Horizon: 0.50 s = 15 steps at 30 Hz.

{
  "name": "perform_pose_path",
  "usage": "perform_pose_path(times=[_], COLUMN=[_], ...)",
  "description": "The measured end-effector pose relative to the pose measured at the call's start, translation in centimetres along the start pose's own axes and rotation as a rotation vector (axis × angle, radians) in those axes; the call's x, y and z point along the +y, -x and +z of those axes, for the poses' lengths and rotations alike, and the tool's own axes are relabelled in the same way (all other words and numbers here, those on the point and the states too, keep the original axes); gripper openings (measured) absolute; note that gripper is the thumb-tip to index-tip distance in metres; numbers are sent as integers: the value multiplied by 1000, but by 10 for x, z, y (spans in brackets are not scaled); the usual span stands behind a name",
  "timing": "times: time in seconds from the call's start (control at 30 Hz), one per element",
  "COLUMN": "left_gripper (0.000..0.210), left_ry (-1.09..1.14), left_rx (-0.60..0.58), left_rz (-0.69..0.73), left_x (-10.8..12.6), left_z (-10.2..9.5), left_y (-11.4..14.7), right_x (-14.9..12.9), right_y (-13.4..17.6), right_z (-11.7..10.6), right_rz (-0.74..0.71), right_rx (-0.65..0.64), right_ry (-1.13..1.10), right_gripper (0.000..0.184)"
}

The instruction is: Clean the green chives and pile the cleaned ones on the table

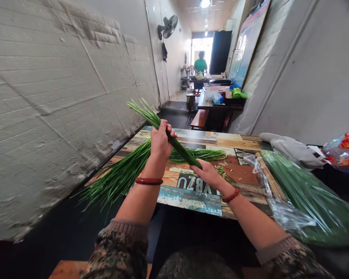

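Observation:
A slim bunch of garlic chives (182, 148) slants through the air over the table, pale stem ends up to the left. My left hand (162, 140) is closed around its upper part. Lower down, my right hand (206, 170) grips the same bunch near its dark green end. Beneath them a larger heap of chives (122, 174) lies across the table, its leaf tips hanging past the left edge. Small trimmed scraps (224, 173) lie beyond my right hand on the patterned tabletop (174, 179).
At the right, more chives in a clear plastic bag (305, 190) lie beside a grey cloth (292, 149) and a red-printed packet (347, 149). Farther back stand a loaded table (221, 104) and a bench (199, 118). A person in green (200, 65) stands at the far end.

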<state>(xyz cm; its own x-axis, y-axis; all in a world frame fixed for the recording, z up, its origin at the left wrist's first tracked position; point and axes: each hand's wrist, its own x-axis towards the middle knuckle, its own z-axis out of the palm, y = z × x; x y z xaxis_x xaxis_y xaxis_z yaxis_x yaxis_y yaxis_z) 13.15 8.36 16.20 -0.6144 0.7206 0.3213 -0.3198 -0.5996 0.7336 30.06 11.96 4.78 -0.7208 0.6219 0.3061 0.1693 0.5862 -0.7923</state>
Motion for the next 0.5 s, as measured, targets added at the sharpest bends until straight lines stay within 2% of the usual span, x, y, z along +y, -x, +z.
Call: perform_pose_path(times=[0.13,0.23,0.3,0.37,0.43,0.5], left_gripper=[21,20,22,25,27,28], left_ry=[2,14,-13,-56,-115,-194], left_rx=[73,167,203,213,199,136], left_rz=[-27,54,132,181,198,127], left_x=[-3,14,29,40,38,23], left_z=[-8,-26,-38,-45,-45,-39], left_y=[-12,-29,-38,-40,-32,-13], right_x=[13,37,51,57,51,37], right_y=[11,27,37,44,44,38], right_z=[-1,-21,-40,-59,-70,-71], right_rz=[11,27,147,298,374,358], right_rx=[-83,-70,9,158,300,373], right_ry=[-43,-46,-102,-257,-420,-517], right_gripper=[28,28,32,37,41,41])
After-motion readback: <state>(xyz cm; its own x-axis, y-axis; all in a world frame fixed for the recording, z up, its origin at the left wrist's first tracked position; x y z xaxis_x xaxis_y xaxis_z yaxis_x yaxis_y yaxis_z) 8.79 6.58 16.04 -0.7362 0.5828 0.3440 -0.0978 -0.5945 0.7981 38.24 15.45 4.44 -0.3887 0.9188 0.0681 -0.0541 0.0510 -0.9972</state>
